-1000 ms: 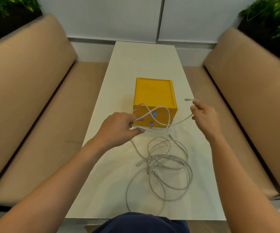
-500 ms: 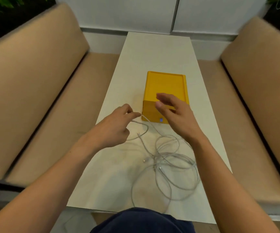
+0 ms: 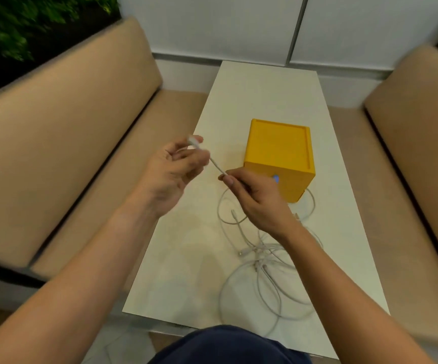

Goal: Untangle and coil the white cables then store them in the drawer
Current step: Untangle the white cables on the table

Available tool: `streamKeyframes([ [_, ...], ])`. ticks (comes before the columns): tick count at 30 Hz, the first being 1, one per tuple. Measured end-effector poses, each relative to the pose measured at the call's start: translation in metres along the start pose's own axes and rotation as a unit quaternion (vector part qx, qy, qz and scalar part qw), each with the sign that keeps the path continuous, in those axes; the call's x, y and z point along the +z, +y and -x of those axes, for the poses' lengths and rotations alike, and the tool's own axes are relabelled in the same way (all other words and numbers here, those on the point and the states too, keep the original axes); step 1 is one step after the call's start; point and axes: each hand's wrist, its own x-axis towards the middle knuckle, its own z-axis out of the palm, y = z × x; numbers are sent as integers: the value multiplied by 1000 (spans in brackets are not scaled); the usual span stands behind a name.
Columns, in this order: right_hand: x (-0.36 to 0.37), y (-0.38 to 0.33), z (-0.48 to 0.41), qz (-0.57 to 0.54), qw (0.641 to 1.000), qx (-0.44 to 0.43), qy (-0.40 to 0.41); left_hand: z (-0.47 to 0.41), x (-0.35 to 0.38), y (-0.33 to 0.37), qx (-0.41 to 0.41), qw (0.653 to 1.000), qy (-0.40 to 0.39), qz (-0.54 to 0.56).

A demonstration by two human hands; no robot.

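The left hand (image 3: 172,172) and right hand (image 3: 254,200) each pinch a thin white cable (image 3: 216,166), raised above the smooth tabletop (image 3: 186,258) near the boxy yellow drawer (image 3: 280,151).

Left hand (image 3: 172,174) and right hand (image 3: 254,198) hold cable (image 3: 216,168)

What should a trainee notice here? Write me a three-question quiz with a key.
1. True or false: the left hand and right hand hold one white cable stretched between them.
2. Where does the cable tangle lie? A) on the table B) on the floor C) on a sofa seat
3. Fill in: the knob on the yellow box is ___.
Key: 1 true; 2 A; 3 blue.
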Motion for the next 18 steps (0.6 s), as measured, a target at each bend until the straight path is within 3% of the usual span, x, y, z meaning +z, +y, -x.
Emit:
streamKeyframes([
  [2, 10, -6, 2, 47, 998, -35, 22, -2, 11, -11, -34, 992, 18, 120],
  [6, 25, -11, 5, 127, 989, -54, 52, 2, 23, -24, -32, 996, -36, -70],
  [9, 24, -10, 1, 128, 991, -18, 33, 2, 23, -20, 19, 989, -53, -140],
  [14, 20, -8, -11, 121, 990, -13, -73, 2, 26, -11, 63, 997, -33, -17],
  [16, 18, -2, -13, 166, 985, -29, -46, -1, 25, -6, 104, 994, -1, 29],
  [18, 13, 4, -10, 125, 992, 11, 32, -3, 21, 3, 144, 988, 36, 48],
])
